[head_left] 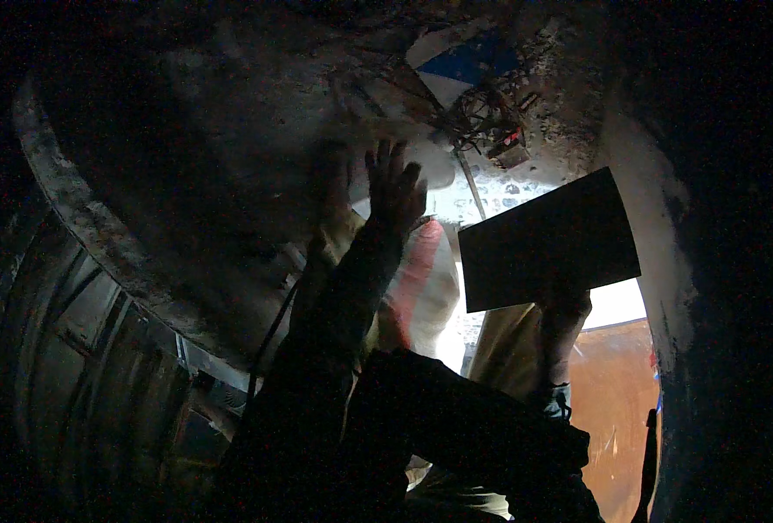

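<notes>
My left hand point(395, 187) is raised with its fingers spread, in front of a rough, greyish curved surface point(247, 148); I cannot tell whether it touches it. Beside it is a dim hand-like shape point(330, 179), either a shadow or another hand. On the right, my right hand point(568, 305) grips the lower edge of a dark, flat rectangular board point(548, 244), which is tilted and seen against bright light. Most of the right fingers are hidden behind the board. Both sleeves are nearly black in the gloom.
Tangled wires point(482, 118) lie beyond the hands, near a blue patch point(473, 61). A white, red-striped sack-like thing point(423, 270) is between my arms. An orange-brown panel point(613, 383) stands at lower right. A curved rim point(120, 253) and ribbed wall point(81, 349) line the left.
</notes>
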Demonstrator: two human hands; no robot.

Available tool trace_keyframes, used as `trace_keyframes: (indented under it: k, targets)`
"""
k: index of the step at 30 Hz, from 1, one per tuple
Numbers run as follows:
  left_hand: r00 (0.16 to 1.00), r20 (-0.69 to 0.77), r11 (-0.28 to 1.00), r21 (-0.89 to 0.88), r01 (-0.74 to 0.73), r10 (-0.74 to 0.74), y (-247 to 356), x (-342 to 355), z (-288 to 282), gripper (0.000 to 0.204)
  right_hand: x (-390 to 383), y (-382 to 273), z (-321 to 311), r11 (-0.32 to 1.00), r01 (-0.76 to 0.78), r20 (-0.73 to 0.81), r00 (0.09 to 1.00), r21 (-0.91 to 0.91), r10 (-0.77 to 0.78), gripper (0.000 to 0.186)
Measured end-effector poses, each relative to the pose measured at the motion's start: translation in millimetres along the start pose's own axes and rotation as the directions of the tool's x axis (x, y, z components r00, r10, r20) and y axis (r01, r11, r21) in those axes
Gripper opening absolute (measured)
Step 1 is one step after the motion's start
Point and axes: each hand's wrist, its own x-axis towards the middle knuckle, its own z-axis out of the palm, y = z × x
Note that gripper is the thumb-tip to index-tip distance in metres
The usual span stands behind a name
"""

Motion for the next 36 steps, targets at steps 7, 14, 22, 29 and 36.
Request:
trace_keyframes:
  k: [7,14,22,29,36]
  targets:
    - [0.95,0.268,0.915,0.401,0.043,-0.161,-39.7,20.2,51.5,0.033,1.1,7.7,1.2,0.988,-0.048,-0.052,0.997,0.147,0.056,0.024]
    - [0.859,0.26,0.893,0.228,0.389,-0.441,-54.7,0.7,46.2,0.05,8.1,-4.4,2.0,0.992,0.107,-0.065,0.992,-0.067,-0.112,0.022]
    - [0.892,0.25,0.918,0.228,0.323,-0.376,-49.8,5.6,19.2,0.058,7.1,9.0,3.2,0.921,-0.092,-0.085,0.987,0.378,0.134,0.024]
    - [0.91,0.252,0.937,0.204,0.284,-0.33,-58.8,17.4,-2.9,0.065,6.3,7.2,0.7,0.996,0.032,-0.092,0.995,0.085,-0.024,0.024]
    - [0.932,0.258,0.945,0.268,0.186,-0.256,-66.8,62.0,-24.1,0.072,10.6,3.2,-3.4,0.999,0.045,0.023,0.999,-0.022,-0.045,0.024]
